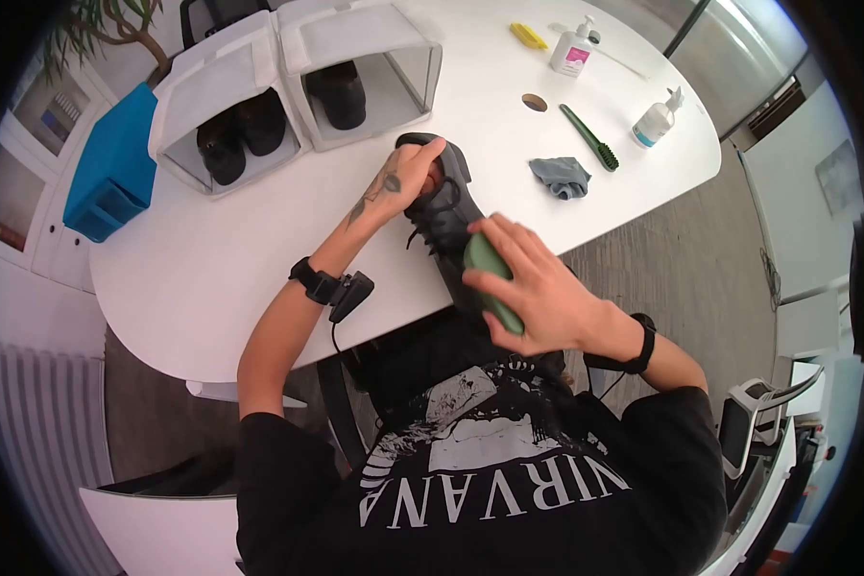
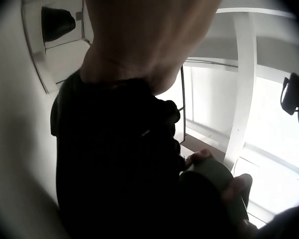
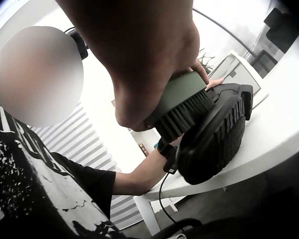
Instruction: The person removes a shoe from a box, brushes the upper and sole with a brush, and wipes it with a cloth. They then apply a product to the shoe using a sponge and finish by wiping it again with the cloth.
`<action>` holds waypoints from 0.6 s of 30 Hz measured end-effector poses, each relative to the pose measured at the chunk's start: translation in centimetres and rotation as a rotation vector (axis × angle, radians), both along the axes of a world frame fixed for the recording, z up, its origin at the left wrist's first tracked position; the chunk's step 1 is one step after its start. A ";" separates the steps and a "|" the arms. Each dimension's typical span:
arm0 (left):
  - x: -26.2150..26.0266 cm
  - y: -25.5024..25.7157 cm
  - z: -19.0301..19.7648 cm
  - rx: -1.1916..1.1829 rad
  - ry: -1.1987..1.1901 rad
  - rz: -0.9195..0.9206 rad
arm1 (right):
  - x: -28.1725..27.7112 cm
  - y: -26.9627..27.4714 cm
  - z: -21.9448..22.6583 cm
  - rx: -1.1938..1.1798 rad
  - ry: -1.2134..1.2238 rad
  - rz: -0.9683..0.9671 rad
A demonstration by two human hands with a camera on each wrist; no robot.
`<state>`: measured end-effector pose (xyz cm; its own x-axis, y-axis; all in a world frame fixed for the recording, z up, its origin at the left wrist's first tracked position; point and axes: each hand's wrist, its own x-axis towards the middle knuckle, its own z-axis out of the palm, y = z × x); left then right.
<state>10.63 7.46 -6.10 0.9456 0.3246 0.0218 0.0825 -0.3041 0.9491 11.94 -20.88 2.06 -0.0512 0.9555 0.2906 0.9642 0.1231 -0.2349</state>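
Note:
A black lace-up shoe (image 1: 444, 226) is held over the table's front edge, its toe towards the person. The left hand (image 1: 411, 178) grips it at the heel and ankle opening, partly inside. The right hand (image 1: 538, 293) holds a green brush (image 1: 490, 264) by its back against the side of the shoe near the toe. In the right wrist view the dark green bristles of the brush (image 3: 182, 102) meet the upper of the shoe (image 3: 214, 134), and its treaded sole faces outward. The left wrist view shows the shoe (image 2: 114, 159) as a dark shape beside the brush (image 2: 212, 174).
On the white table (image 1: 202, 298) stand two white boxes (image 1: 355, 34) with dark shoes inside and a blue box (image 1: 115, 158). To the right lie a grey cloth (image 1: 562, 178), a green long-handled brush (image 1: 590, 137), a yellow item (image 1: 528, 36), a pump bottle (image 1: 573, 48) and a spray bottle (image 1: 656, 120).

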 end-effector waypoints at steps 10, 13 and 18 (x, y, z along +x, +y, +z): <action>-1.5 -3.5 2.2 0.814 -0.258 -0.184 | 5.5 -0.3 -4.6 0.083 0.096 -0.304; -1.0 -3.7 0.8 0.945 -0.551 0.085 | 6.6 0.6 -4.5 0.109 0.121 -0.325; -1.7 -2.2 -0.2 0.854 -0.272 0.269 | 7.7 5.8 -6.4 0.244 0.049 -0.343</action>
